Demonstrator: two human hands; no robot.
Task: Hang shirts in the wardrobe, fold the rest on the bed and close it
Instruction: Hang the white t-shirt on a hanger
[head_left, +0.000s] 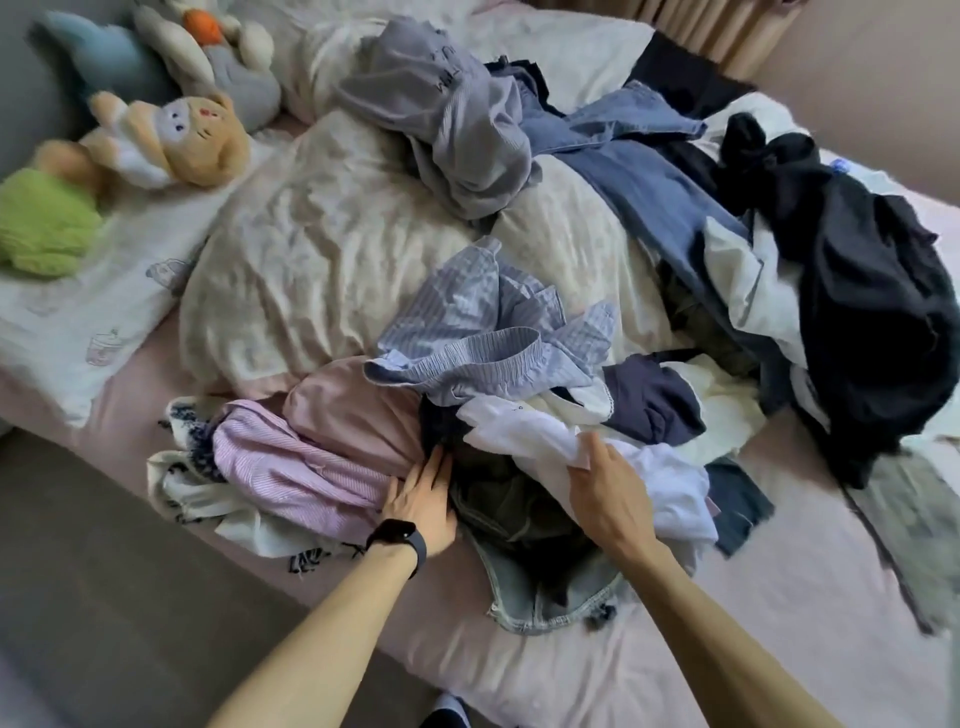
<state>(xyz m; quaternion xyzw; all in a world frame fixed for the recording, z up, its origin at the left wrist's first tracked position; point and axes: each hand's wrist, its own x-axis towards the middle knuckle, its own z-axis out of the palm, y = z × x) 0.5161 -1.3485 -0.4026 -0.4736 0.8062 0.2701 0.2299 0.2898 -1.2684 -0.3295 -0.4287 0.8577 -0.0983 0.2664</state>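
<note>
The work surface is a bed (727, 597) with a pink sheet, and a crumpled cream duvet (322, 249) at its middle serves as the reference for all positions below. Left of the duvet lie a white pillow (78, 322) and several plush toys (171, 140). On the far end of the duvet rests a grey garment (441, 114); to the right of the duvet a black garment (872, 332) tops a long heap. The unsorted clothes pile sits against the near edge of the duvet: a blue striped garment (483, 332) on top, a pink striped shirt (291, 467) at its left, a dark olive garment (509, 499) in the centre, a white garment (649, 483) at its right. The left hand (423, 499), a black watch (397, 538) at its wrist, lies with fingers straight and flat between the pink striped shirt and the dark olive garment, holding nothing. The right hand (605, 499) has its thumb and fingers closed on a bunched fold of the white garment. The wardrobe is not in view. Judged step: sorting, at an early stage, with nothing visibly folded. The next move calls for lifting the white garment clear of the layers beneath it, identifying it as a shirt or otherwise, and keeping the left hand down to restrain the pile
</note>
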